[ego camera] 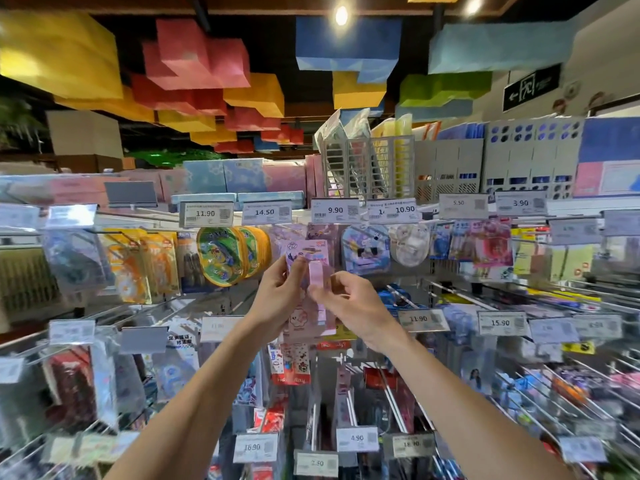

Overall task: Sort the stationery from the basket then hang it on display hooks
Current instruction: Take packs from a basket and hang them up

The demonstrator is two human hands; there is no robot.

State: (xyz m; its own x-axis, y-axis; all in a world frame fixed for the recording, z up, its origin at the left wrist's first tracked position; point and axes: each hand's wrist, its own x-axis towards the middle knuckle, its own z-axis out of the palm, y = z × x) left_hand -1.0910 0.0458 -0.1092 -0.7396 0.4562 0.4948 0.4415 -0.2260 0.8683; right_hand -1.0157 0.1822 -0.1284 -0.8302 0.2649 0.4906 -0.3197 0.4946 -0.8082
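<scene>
Hands: 2, left hand [277,292], right hand [351,304]. Pink pack [313,251] held: 1 seen, more behind cannot tell. Price tags [205,213] readable: 6 along rack top row, 2 middle row, 4 bottom row; rest blurred, uncounted. Green oval packs [220,254]: 2 fronts showing. Ceiling lamps [341,15]: 2. Exit sign [531,86]: 1.

The display rack [430,285] has rows of metal hooks [460,294] with white price tags [334,210]. On the upper row hang orange packs [138,261] at left, green oval packs [221,256] beside them, and pink packs [491,247] at right.
</scene>
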